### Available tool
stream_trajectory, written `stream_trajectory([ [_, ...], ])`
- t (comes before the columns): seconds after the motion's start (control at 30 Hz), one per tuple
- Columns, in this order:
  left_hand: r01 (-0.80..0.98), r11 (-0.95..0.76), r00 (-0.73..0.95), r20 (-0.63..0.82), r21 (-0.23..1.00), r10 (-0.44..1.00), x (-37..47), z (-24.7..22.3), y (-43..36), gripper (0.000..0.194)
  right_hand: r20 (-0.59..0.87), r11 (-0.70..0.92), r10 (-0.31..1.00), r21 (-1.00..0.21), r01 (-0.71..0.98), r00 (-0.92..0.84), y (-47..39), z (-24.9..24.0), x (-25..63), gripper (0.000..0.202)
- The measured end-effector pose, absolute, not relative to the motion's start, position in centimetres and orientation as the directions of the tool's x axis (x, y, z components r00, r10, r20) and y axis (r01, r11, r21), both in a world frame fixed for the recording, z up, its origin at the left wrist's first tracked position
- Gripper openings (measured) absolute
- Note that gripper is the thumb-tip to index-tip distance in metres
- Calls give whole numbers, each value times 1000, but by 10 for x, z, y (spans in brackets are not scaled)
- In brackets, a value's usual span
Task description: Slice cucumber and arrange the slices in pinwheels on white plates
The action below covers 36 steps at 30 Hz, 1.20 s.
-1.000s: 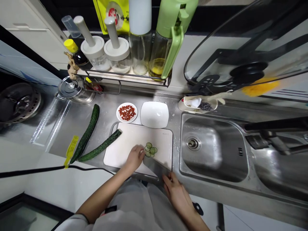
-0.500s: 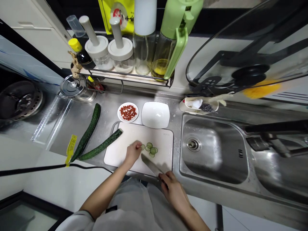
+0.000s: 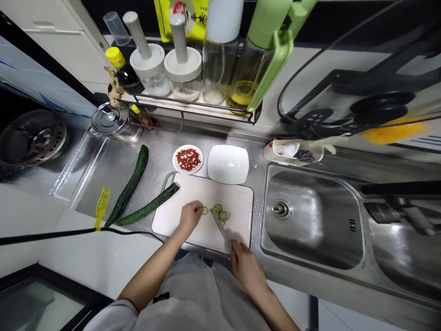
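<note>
Over the white rectangular cutting board (image 3: pixel 237 202), my left hand (image 3: pixel 189 218) pinches one thin, round, dark-rimmed green cucumber slice (image 3: pixel 205 210) by its edge; my right hand (image 3: pixel 247 265) curls around a knife (image 3: pixel 222 231) with a grey metal blade. Just beside the blade, more pale-green slices (image 3: pixel 223 215) overlap on the board.

The knife (image 3: pixel 221 230) has turned nearly edge-on beside cucumber slices (image 3: pixel 223 215).

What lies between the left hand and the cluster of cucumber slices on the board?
In the head view, a single cucumber slice at the fingers of the left hand, then a bare strip of cutting board, then the knife tip, beside the cluster.
</note>
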<state>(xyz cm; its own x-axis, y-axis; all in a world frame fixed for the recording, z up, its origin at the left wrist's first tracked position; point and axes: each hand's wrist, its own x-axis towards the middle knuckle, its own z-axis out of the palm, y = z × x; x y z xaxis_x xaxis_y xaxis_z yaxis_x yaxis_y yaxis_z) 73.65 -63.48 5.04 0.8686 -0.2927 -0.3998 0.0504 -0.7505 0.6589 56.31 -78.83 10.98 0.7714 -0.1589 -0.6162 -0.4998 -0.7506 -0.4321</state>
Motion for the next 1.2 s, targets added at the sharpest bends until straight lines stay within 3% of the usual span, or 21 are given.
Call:
stream_trajectory([
  [0.3,-52,-802,869,-368,596,-330,739,46,-635,16,-715,-871,-126,-253,-422,688,-763,128,583,36],
  [1.2,-28,-788,870,-373,615,-322,738,40,-632,19,-717,-890,-146,-206,-407,682,-759,133,592,40],
])
